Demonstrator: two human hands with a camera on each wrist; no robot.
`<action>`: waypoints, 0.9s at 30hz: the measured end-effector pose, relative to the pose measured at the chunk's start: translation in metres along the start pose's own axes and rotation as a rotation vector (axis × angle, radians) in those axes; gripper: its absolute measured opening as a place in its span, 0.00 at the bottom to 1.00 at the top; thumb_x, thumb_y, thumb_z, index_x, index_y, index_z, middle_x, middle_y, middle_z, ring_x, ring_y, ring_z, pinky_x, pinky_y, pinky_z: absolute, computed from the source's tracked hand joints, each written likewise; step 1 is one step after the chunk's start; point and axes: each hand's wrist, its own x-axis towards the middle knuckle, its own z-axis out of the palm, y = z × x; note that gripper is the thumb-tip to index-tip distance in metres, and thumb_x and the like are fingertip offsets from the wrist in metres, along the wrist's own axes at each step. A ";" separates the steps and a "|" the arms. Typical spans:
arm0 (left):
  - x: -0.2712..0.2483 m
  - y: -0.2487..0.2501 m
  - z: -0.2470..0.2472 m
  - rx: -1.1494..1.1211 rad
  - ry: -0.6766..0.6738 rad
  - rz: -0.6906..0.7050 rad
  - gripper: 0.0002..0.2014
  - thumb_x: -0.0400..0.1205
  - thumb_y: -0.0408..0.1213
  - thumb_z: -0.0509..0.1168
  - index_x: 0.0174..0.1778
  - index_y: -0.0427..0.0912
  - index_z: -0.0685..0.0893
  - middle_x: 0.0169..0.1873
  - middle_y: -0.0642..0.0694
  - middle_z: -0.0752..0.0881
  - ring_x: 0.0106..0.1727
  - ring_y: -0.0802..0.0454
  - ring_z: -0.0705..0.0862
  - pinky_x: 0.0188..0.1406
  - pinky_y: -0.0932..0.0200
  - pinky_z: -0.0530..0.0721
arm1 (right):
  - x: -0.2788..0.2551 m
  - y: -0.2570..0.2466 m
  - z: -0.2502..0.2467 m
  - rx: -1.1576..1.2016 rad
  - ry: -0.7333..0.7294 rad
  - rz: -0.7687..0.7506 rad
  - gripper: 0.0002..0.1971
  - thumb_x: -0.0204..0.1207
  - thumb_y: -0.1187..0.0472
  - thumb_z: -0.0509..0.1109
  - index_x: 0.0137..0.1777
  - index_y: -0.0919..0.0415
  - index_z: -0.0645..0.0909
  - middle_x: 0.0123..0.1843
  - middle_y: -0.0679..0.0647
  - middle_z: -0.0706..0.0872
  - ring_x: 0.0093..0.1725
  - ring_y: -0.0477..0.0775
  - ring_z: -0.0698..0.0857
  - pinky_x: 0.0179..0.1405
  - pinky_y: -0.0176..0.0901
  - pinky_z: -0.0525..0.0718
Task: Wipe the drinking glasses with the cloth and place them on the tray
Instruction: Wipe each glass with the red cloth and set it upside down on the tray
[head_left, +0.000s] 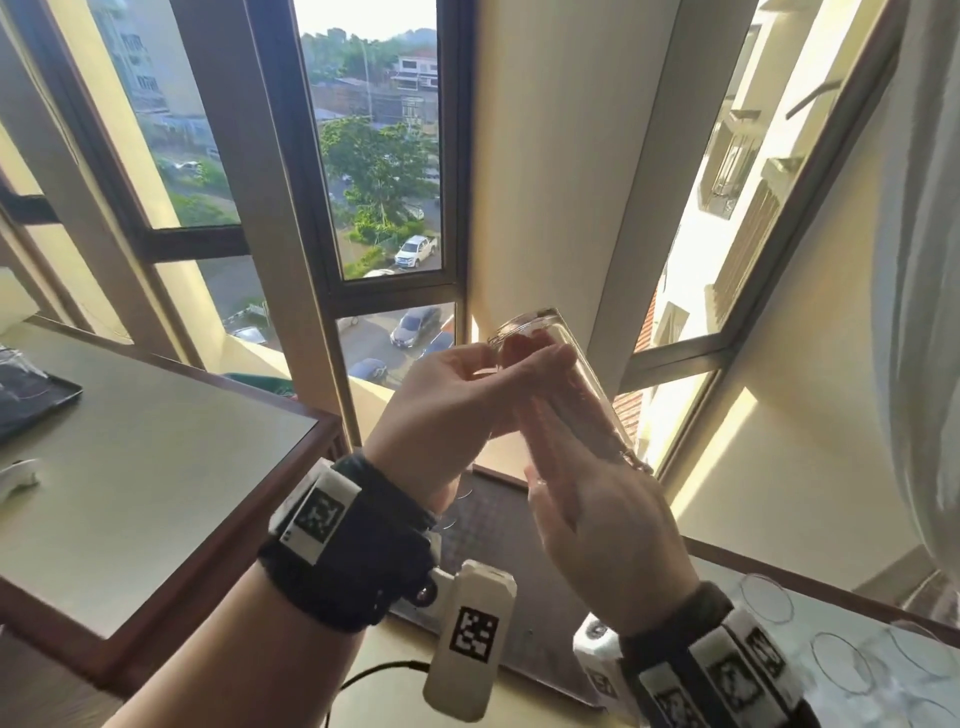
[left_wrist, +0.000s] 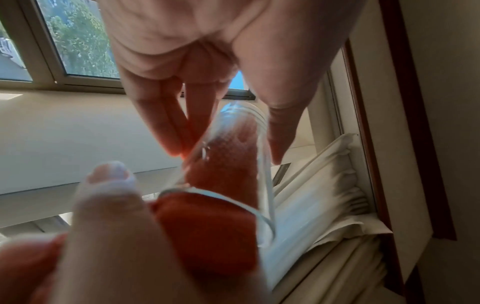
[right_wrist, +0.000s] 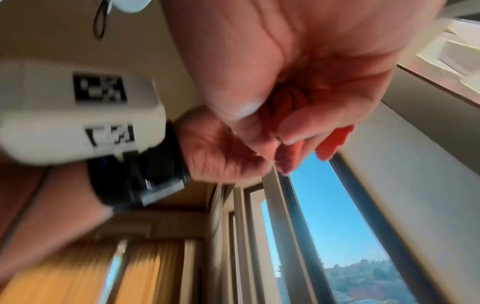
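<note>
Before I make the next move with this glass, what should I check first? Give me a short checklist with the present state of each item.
1. Left hand grips the drinking glass: ok, the fingers and thumb pinch its closed end.
2. Red cloth is inside the glass: ok, it is pushed in through the rim.
3. Right hand holds the cloth: ok.
4. Glass is wiped clean: cannot tell.
5. Free spot on the dark tray below: cannot tell, because the hands hide most of it.
6. Other glasses are apart from the hands: ok.
</note>
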 end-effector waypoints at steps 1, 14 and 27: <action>0.001 0.000 -0.002 0.009 -0.020 0.007 0.15 0.76 0.46 0.82 0.49 0.37 0.95 0.48 0.35 0.95 0.51 0.42 0.95 0.59 0.51 0.93 | 0.003 -0.003 -0.003 0.137 -0.022 0.031 0.29 0.84 0.59 0.65 0.82 0.34 0.67 0.52 0.35 0.82 0.37 0.44 0.86 0.40 0.20 0.82; 0.006 -0.006 -0.018 0.116 -0.046 0.017 0.16 0.71 0.51 0.82 0.45 0.42 0.96 0.49 0.35 0.95 0.51 0.38 0.94 0.69 0.40 0.89 | 0.015 -0.030 -0.008 0.402 -0.180 0.322 0.24 0.79 0.61 0.60 0.75 0.45 0.76 0.44 0.35 0.85 0.26 0.40 0.83 0.32 0.39 0.90; 0.011 -0.008 -0.035 0.008 -0.051 -0.020 0.10 0.73 0.46 0.82 0.44 0.45 0.97 0.50 0.35 0.94 0.53 0.41 0.93 0.70 0.41 0.89 | 0.027 -0.029 0.011 0.291 -0.125 0.280 0.26 0.77 0.62 0.62 0.74 0.44 0.75 0.47 0.38 0.90 0.27 0.38 0.83 0.32 0.29 0.85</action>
